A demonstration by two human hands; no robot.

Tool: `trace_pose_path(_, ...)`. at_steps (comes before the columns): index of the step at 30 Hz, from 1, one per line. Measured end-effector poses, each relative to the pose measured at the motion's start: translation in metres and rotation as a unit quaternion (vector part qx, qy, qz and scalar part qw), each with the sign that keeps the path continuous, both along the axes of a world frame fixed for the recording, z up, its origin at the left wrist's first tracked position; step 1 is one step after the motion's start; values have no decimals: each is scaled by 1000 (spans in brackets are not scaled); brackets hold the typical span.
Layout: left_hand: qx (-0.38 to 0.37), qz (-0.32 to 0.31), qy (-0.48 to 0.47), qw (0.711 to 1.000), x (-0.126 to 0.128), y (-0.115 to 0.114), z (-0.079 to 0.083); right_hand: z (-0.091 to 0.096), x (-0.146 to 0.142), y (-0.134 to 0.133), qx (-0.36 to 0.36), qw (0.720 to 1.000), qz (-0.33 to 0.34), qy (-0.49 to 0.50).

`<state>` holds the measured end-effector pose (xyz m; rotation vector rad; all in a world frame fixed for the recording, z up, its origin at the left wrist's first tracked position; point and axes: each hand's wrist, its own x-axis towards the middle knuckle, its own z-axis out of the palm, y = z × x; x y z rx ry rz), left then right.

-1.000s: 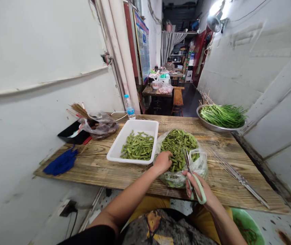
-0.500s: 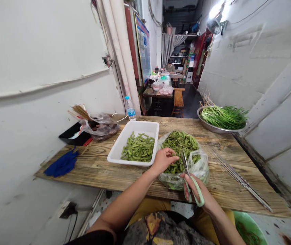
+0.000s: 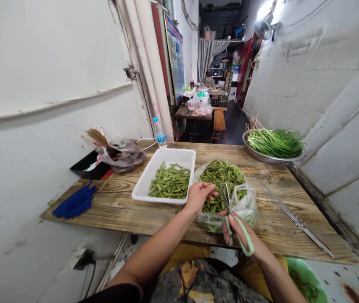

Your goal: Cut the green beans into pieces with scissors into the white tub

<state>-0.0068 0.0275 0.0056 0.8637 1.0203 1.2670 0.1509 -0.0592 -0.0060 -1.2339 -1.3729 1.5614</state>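
Note:
Light green-handled scissors [image 3: 246, 237] are in my right hand [image 3: 241, 229], their blades spread apart and pointing away from me over the pods. My left hand [image 3: 200, 195] is pinched just left of the blade tips; whatever is between its fingertips is too small to make out. Below both hands, a clear plastic bag [image 3: 245, 204] stands open, full of green edamame pods [image 3: 222, 172]. To its left, a white plastic tray [image 3: 140, 191] has more edamame pods [image 3: 170, 183] lying loose in it.
A metal bowl of green chives [image 3: 274, 143] stands at the back right, with metal skewers [image 3: 296, 221] nearer me. At left are a blue cloth [image 3: 75, 202], a black box [image 3: 89, 170], a plastic bag [image 3: 125, 155] and a water bottle [image 3: 160, 134]. A green basin [image 3: 305, 280] is below the table edge.
The scissor blades have opened wider. My left hand has shifted slightly left, away from the blades, still pinched. The view has moved a little.

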Motion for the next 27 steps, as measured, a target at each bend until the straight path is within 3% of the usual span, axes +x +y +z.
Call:
trace_pose_path(5, -32, -26, -44, 998, 3, -5, 5, 5, -3, 1, 9, 1000, 6, -19)
trace_pose_path(16, -59, -5, -29, 998, 13, -17, 3, 1, -6, 3, 12, 998, -21, -55)
trace_pose_path(21, -36, 1, -10, 999, 12, -15, 1, -9, -4, 4, -12, 997, -41, -64)
trace_pose_path(24, -2, -18, 0, 1000, 8, -12, 0, -10, -1, 4, 31, 997, -23, -70)
trace_pose_path(27, 41, -36, 68, 996, 2, -10, -1, -7, 1, 4, 54, 996, 5, -68)
